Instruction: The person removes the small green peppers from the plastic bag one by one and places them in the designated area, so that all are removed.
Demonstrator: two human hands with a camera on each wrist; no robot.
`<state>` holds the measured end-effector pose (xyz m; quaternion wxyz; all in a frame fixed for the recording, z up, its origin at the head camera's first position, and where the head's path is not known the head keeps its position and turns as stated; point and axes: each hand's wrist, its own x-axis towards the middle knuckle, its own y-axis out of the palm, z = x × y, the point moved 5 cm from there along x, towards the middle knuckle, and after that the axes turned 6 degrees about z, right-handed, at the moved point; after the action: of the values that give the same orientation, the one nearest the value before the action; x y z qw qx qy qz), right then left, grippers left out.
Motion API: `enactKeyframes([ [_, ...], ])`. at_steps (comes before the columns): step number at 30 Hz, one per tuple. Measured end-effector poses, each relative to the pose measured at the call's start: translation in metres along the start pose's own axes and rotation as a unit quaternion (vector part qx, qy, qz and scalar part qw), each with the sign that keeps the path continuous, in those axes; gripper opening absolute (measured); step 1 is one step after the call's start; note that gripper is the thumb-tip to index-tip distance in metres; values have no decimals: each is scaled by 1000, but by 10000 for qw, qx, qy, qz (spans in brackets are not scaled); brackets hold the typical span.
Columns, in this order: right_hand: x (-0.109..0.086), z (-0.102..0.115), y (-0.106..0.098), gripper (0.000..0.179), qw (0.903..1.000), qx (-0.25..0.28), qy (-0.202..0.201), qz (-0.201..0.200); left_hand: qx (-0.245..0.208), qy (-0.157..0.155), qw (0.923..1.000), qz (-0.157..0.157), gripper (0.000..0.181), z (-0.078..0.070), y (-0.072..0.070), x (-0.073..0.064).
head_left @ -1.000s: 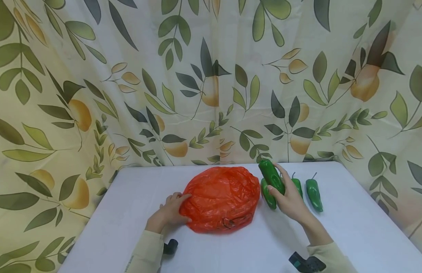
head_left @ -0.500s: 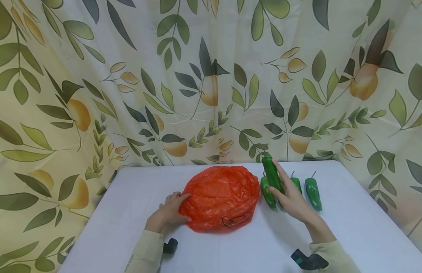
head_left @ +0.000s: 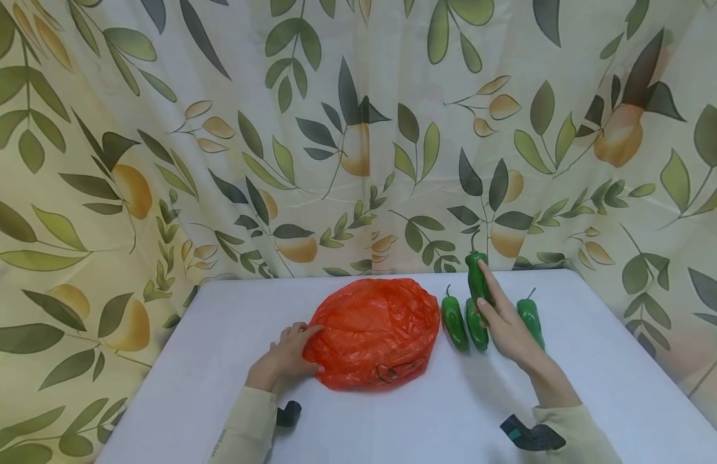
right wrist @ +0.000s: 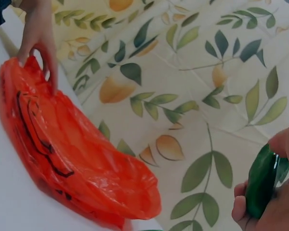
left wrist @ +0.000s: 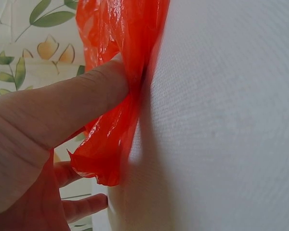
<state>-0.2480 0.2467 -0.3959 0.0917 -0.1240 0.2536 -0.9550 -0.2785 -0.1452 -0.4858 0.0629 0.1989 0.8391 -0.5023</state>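
A crumpled red plastic bag lies on the white table, with black printed marks along its near side. My left hand grips the bag's left edge. In the left wrist view the thumb presses into the plastic, with other fingers beyond it. My right hand holds a green chili pepper raised above the table, its stem pointing up. In the right wrist view that pepper sits between thumb and curled fingers. Below and left of the hand lie two more green peppers, one nearest the bag.
Another green pepper lies right of my right hand, partly covered by it. The white table ends at the back against a leaf-and-fruit patterned curtain.
My right hand has moved right, and its pepper now stands more upright, away from the bag. Another pepper beside the bag has come into view. The left hand stays on the bag.
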Motion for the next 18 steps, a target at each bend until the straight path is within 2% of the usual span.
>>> enactKeyframes([
  [8, -4, 1, -18, 69, 9996, -55, -79, -249, 22, -57, 10000, 11, 87, 1, 0, 0],
  [12, -6, -2, -25, 70, 9994, -126, 120, -295, -8, -95, 9999, 42, 87, 0, -1, 0],
  [18, -14, -9, -38, 70, 9980, -430, 176, -437, -4, -83, 10000, 40, 86, 0, -1, 1],
])
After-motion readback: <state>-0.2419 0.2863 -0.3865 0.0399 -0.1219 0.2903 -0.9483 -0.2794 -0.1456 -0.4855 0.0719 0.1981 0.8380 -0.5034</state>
